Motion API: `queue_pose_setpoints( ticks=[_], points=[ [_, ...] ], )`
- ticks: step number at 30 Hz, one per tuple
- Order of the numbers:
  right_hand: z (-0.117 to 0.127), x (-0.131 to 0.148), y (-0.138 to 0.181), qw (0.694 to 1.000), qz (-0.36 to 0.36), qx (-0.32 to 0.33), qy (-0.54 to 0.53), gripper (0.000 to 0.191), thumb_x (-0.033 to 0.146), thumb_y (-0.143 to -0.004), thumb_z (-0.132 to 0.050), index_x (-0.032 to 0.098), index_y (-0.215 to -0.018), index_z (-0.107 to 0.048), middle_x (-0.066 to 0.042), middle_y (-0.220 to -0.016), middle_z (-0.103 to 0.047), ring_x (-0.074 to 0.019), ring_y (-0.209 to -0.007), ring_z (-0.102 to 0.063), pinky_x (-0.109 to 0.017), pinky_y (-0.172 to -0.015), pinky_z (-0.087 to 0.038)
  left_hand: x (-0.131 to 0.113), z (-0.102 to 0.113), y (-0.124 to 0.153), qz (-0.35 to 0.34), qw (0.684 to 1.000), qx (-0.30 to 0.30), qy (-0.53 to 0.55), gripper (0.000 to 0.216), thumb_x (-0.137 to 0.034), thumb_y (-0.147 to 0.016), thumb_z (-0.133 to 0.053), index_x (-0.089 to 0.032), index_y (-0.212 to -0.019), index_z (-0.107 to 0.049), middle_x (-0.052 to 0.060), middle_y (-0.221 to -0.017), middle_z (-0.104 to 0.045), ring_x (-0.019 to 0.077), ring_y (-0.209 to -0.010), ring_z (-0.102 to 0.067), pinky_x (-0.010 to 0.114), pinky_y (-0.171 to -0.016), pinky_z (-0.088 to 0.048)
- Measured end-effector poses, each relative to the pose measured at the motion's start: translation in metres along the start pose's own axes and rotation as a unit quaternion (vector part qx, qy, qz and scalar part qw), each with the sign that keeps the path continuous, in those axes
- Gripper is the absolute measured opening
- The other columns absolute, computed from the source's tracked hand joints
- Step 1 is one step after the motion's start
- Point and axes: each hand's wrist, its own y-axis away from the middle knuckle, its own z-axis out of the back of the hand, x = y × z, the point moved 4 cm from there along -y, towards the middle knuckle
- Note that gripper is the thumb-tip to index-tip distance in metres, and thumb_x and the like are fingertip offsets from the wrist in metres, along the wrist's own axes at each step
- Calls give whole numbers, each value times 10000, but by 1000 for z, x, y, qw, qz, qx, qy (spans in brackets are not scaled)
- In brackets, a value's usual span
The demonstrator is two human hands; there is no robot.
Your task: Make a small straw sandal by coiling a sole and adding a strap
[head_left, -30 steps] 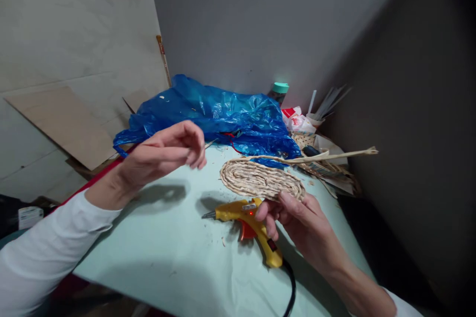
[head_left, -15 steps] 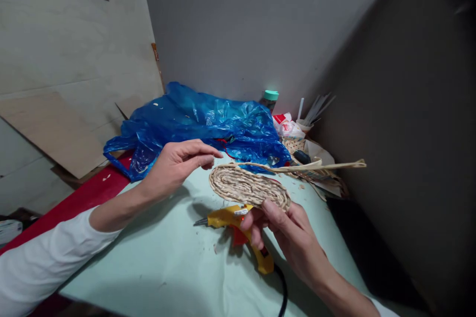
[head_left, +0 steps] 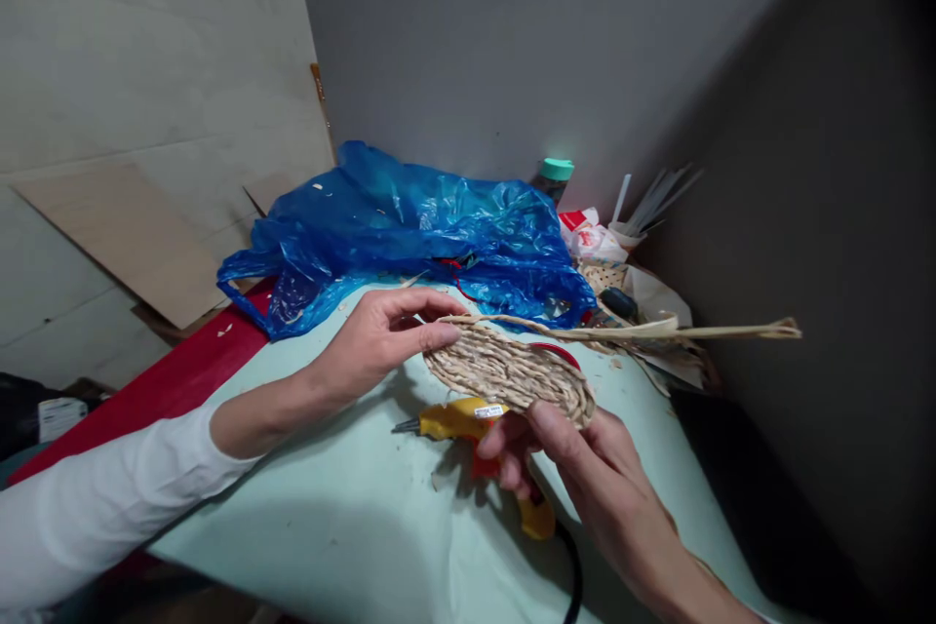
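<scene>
An oval coil of twisted straw rope (head_left: 504, 369) is held up above the table between both hands. My left hand (head_left: 387, 336) pinches its far left end, thumb on top and fingers behind the edge. My right hand (head_left: 585, 453) grips its near right end, thumb on top and fingers underneath. A loose tail of the rope (head_left: 680, 332) runs off the coil's far edge to the right. Below the coil a yellow glue gun (head_left: 446, 419) lies on the table, nozzle to the left; my right hand and the coil partly hide it.
A crumpled blue plastic bag (head_left: 395, 224) lies at the back of the pale green tabletop (head_left: 329, 526). Behind it stands a jar with a green lid (head_left: 557, 170). A cup of white sticks (head_left: 636, 226) and a small woven basket (head_left: 601, 275) are at the back right, by the grey wall.
My left hand has moved right and closed on the coil's left end, where it hovered apart before. The right hand keeps its grip. The view has shifted slightly.
</scene>
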Motion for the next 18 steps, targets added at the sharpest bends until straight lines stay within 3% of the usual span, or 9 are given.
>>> queue_pose_setpoints(
  ticks=[4,6,11,14,18],
  points=[
    [5,9,-4,978,79,-7,195,257,424,-914,-606,219,-998,-737,-74,-1032,-713,-243,-976,-645,-347,-918,-492,5,-1,2,40,997,2,62,127,-276,-793,-745,-208,-896,-775,14,-907,-734,130,-818,-632,213,-747,-473],
    [11,8,-7,967,115,-38,224,311,389,-867,-664,234,-1135,-694,-87,-1198,-667,-283,-1136,-601,-400,-1033,-442,7,-6,3,76,991,25,111,134,-266,-792,-744,-201,-906,-773,28,-905,-736,144,-817,-642,238,-762,-480],
    [22,-4,-11,995,68,-61,39,446,447,-891,-622,281,-1300,-564,-69,-1352,-586,-265,-1258,-551,-375,-1013,-494,-2,-29,4,99,984,76,125,126,-232,-792,-732,-187,-901,-775,32,-882,-728,142,-810,-639,239,-762,-476],
    [20,-5,-10,995,52,-82,-29,418,552,-835,-644,300,-1169,-658,-46,-1258,-654,-270,-1219,-583,-381,-992,-514,-11,-40,2,64,992,58,86,101,-223,-771,-742,-175,-851,-780,32,-911,-709,141,-829,-628,233,-767,-466],
    [26,-14,-13,988,33,-153,-14,403,618,-770,-657,284,-985,-724,-66,-1080,-720,-308,-1099,-639,-428,-933,-541,-9,-49,-2,79,991,55,89,114,-214,-752,-742,-159,-850,-765,43,-987,-692,148,-860,-616,239,-780,-455]
  ],
)
